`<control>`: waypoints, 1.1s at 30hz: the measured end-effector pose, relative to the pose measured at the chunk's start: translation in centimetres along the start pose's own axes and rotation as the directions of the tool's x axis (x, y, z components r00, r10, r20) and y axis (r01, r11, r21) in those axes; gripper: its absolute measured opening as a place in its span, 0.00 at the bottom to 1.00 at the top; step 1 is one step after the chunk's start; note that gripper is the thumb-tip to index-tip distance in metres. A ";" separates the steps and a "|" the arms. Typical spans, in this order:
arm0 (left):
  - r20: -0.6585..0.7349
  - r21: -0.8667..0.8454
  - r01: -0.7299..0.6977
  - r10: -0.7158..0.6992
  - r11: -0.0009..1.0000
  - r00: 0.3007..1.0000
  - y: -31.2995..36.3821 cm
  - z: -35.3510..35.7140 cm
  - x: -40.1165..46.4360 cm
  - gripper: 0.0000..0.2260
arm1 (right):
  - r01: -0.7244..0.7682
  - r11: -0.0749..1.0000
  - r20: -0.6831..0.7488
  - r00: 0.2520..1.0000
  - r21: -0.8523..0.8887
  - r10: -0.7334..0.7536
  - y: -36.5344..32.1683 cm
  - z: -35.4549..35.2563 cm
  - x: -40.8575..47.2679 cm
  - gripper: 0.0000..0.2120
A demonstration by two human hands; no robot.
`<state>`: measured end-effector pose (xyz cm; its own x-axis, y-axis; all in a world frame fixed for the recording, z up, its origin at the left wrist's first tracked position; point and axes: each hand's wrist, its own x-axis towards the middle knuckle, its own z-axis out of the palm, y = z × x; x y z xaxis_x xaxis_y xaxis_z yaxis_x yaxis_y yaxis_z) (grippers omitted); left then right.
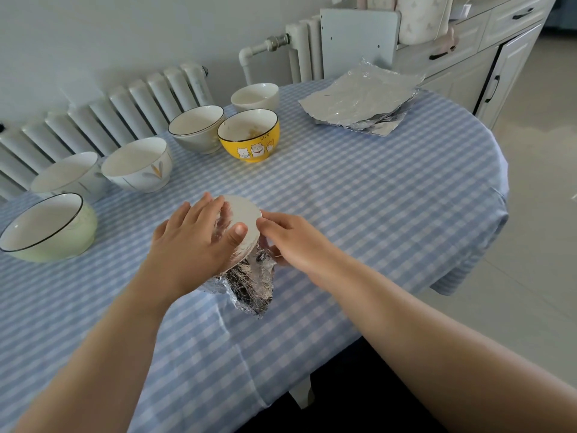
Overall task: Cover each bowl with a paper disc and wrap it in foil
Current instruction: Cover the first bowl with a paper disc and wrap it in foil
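Note:
A bowl sits in the middle of the table, topped by a white paper disc and partly wrapped in crinkled foil. My left hand lies flat over the disc's near left side, fingers straight, thumb pressing on the disc. My right hand holds the bowl's right side, fingers curled around the foil at the rim. Several uncovered bowls stand in an arc behind: a green one, two white ones, a grey one, a yellow cat-print one and a small white one.
A stack of foil sheets lies at the far right of the table. The blue checked tablecloth covers the rounded table. A radiator runs along the wall behind the bowls, and cabinets stand at the back right.

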<state>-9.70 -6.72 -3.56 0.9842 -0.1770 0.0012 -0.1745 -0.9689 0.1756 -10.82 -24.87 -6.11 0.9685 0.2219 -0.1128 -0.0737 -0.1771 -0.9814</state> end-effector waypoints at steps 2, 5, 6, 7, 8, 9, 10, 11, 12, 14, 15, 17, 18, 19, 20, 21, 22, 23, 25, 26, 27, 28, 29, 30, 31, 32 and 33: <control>0.025 -0.088 -0.034 0.037 0.996 0.999 -1.0 -0.5 0.9 0.51 | -0.055 0.998 0.016 0.998 0.009 0.055 -0.2 -0.3 0.2 0.13; 0.021 -0.226 -0.063 0.069 0.972 0.997 -2.8 -1.5 2.0 0.49 | -0.124 0.990 0.060 0.991 0.067 0.120 -0.3 -0.4 0.4 0.13; 0.017 -0.215 -0.079 0.085 0.973 0.996 -3.1 -1.6 2.1 0.46 | -0.135 0.987 0.075 0.989 0.087 0.128 -0.3 -0.4 0.5 0.13; 0.010 -0.193 -0.091 0.095 0.977 0.995 -3.2 -1.6 2.0 0.44 | -0.134 0.987 0.081 0.989 0.091 0.127 -0.2 -0.3 0.8 0.14; -0.015 -0.172 -0.097 0.096 0.980 0.995 -3.3 -1.5 1.9 0.43 | -0.125 0.989 0.079 0.990 0.073 0.119 0.0 -0.3 1.2 0.15; -0.047 -0.164 -0.093 0.087 0.982 0.995 -3.3 -1.4 1.6 0.44 | -0.111 0.993 0.069 0.992 0.036 0.108 -0.1 -0.5 1.5 0.18; -0.078 -0.178 -0.076 0.063 0.981 0.995 -3.2 -1.4 1.2 0.45 | -0.101 0.995 0.052 0.994 0.003 0.100 -0.2 -0.7 1.9 0.22; -0.105 -0.205 -0.045 0.024 0.978 0.994 -3.1 -1.4 0.7 0.46 | -0.099 0.995 0.040 0.994 -0.016 0.100 -0.3 -1.0 2.4 0.24; -0.130 -0.228 -0.020 -0.010 0.973 0.992 -2.9 -1.3 0.2 0.47 | -0.102 0.995 0.034 0.994 -0.019 0.103 -0.4 -1.3 2.8 0.25; -0.171 -0.236 -0.002 -0.040 0.972 0.984 -2.2 -1.4 -0.9 0.49 | -0.115 0.993 0.036 0.993 0.000 0.115 -0.6 -2.2 3.7 0.23; -0.190 -0.208 0.010 -0.051 0.978 0.981 -1.8 -1.4 -1.5 0.50 | -0.120 0.993 0.054 0.991 0.002 0.120 -0.7 -2.6 4.0 0.20; -0.219 -0.102 0.041 -0.062 0.994 0.974 -1.1 -1.0 -2.5 0.51 | -0.121 0.992 0.096 0.988 -0.025 0.123 -1.0 -3.1 4.5 0.14; -0.226 -0.054 0.050 -0.061 0.997 0.972 -0.9 -0.8 -2.9 0.52 | -0.114 0.992 0.110 0.987 -0.045 0.118 -1.3 -3.1 4.6 0.12; -0.227 -0.028 0.056 -0.061 0.998 0.972 -0.8 -0.6 -3.2 0.52 | -0.098 0.992 0.120 0.987 -0.073 0.107 -1.5 -3.0 4.7 0.11; -0.227 -0.026 0.063 -0.067 0.998 0.972 -0.8 -0.4 -3.5 0.52 | -0.085 0.991 0.116 0.989 -0.105 0.097 -1.6 -2.8 4.8 0.11; -0.226 -0.032 0.070 -0.076 0.997 0.971 -0.8 -0.3 -3.7 0.52 | -0.076 0.989 0.114 0.989 -0.127 0.090 -1.7 -2.7 4.7 0.12; -0.225 -0.037 0.078 -0.084 0.996 0.971 -0.8 -0.4 -3.7 0.51 | -0.074 0.988 0.114 0.989 -0.137 0.090 -1.6 -2.7 4.7 0.13; -0.221 -0.037 0.083 -0.089 0.996 0.971 -0.7 -0.5 -3.6 0.50 | -0.080 0.988 0.116 0.989 -0.130 0.095 -1.4 -2.7 4.7 0.13; -0.190 -0.037 0.054 -0.060 0.998 0.980 -0.3 -0.8 -3.4 0.50 | -0.095 0.990 0.113 0.988 -0.105 0.107 -1.0 -2.8 4.6 0.12; -0.158 -0.034 0.013 -0.019 0.999 0.987 0.2 -1.0 -3.4 0.51 | -0.094 0.990 0.107 0.989 -0.102 0.105 -0.9 -2.8 4.7 0.13; -0.115 -0.027 -0.039 0.035 0.999 0.993 0.6 -1.1 -3.3 0.53 | -0.088 0.991 0.098 0.990 -0.100 0.098 -0.8 -2.8 4.7 0.13; -0.062 -0.021 -0.095 0.093 0.995 0.994 1.1 -1.0 -3.4 0.54 | -0.084 0.992 0.089 0.992 -0.095 0.093 -0.7 -2.7 4.7 0.14; -0.007 -0.016 -0.143 0.143 0.990 0.990 1.5 -0.8 -3.4 0.56 | -0.077 0.993 0.086 0.993 -0.089 0.085 -0.5 -2.8 4.6 0.15; 0.036 -0.013 -0.176 0.176 0.984 0.984 1.7 -0.5 -3.5 0.56 | -0.065 0.994 0.088 0.993 -0.092 0.074 -0.4 -2.8 4.6 0.15; 0.058 -0.006 -0.192 0.192 0.981 0.980 1.9 -0.3 -3.5 0.56 | -0.056 0.993 0.095 0.993 -0.102 0.066 -0.3 -2.8 4.5 0.15; 0.060 0.005 -0.195 0.194 0.981 0.979 1.9 -0.1 -3.5 0.55 | -0.053 0.992 0.094 0.994 -0.116 0.064 -0.2 -2.8 4.4 0.15; 0.050 0.020 -0.191 0.190 0.981 0.980 1.9 0.0 -3.4 0.55 | -0.052 0.991 0.088 0.994 -0.126 0.064 -0.1 -2.9 4.4 0.16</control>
<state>-13.40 -7.91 -3.24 0.9303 -0.3665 -0.0147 -0.3602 -0.9204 0.1522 -5.88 -26.62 -6.03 0.9371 0.2938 -0.1884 -0.0939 -0.3077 -0.9468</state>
